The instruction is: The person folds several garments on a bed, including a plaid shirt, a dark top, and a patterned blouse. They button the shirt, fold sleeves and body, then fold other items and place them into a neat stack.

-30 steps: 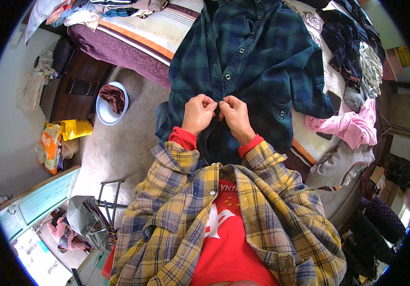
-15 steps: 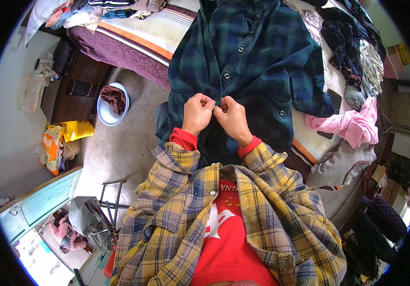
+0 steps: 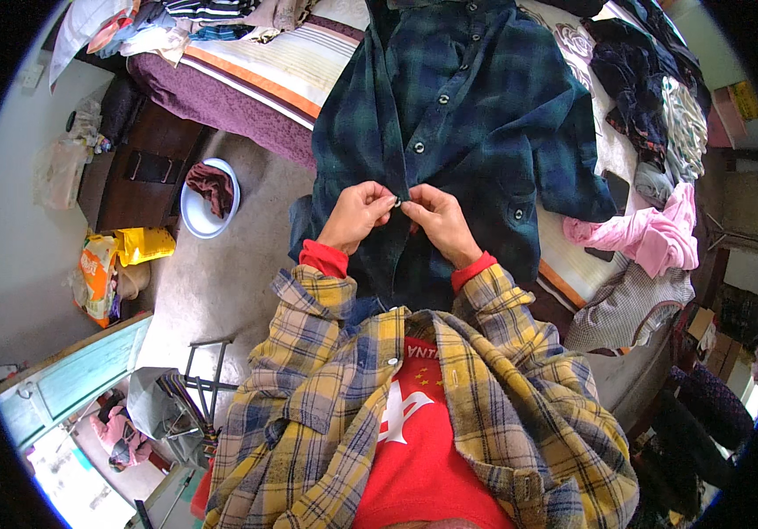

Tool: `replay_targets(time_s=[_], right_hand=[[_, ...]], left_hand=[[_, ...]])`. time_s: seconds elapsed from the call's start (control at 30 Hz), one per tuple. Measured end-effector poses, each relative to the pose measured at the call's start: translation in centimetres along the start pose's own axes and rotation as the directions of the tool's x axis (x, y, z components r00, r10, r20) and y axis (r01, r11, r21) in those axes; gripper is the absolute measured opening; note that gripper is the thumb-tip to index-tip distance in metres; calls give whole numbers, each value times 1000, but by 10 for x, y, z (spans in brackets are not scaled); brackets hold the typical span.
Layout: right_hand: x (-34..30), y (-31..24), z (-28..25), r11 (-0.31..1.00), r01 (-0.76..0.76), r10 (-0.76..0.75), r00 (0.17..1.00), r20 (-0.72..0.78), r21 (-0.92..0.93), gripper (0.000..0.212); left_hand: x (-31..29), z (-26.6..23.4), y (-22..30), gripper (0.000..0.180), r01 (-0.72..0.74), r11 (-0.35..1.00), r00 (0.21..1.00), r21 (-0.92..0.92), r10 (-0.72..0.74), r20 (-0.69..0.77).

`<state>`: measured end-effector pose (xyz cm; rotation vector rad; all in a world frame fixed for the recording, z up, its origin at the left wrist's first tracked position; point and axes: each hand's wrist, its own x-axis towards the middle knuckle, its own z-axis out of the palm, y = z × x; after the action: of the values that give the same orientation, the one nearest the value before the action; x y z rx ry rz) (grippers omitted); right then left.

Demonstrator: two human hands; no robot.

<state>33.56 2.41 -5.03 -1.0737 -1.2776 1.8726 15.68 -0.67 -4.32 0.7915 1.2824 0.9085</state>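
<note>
A dark green and navy plaid shirt (image 3: 476,115) lies spread over the bed's near edge, its lower part hanging toward me. Light buttons run down its front, with gaps of cloth between them. At the lower front, my left hand (image 3: 357,216) pinches the placket edge from the left. From the right, my right hand (image 3: 439,220) pinches the same spot, thumb and fingertips together. A small light button (image 3: 397,202) shows between the two sets of fingertips. The rest of the cloth within the fingers is hidden.
The bed (image 3: 264,66) has a striped cover. Pink cloth (image 3: 652,229) and a checked garment (image 3: 630,304) lie at its right, with dark clothes (image 3: 630,79) beyond. A white basin (image 3: 203,216) holding brown cloth stands on the floor at left, near a folding frame (image 3: 207,379).
Both hands have shifted slightly downward and parted a little at the wrists. The button now shows between the fingertips, where the fingers had covered it before.
</note>
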Motion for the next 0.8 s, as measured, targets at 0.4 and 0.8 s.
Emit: replay_targets(time_s=[0.4, 0.8], right_hand=[[-56, -1, 1, 970, -216, 230, 964, 136, -110, 13], [-18, -77, -8, 816, 256, -327, 944, -49, -518, 3]], left_hand=[[-60, 13, -20, 8, 66, 997, 994, 44, -70, 87], [-69, 21, -39, 11, 74, 965, 997, 251, -80, 15]])
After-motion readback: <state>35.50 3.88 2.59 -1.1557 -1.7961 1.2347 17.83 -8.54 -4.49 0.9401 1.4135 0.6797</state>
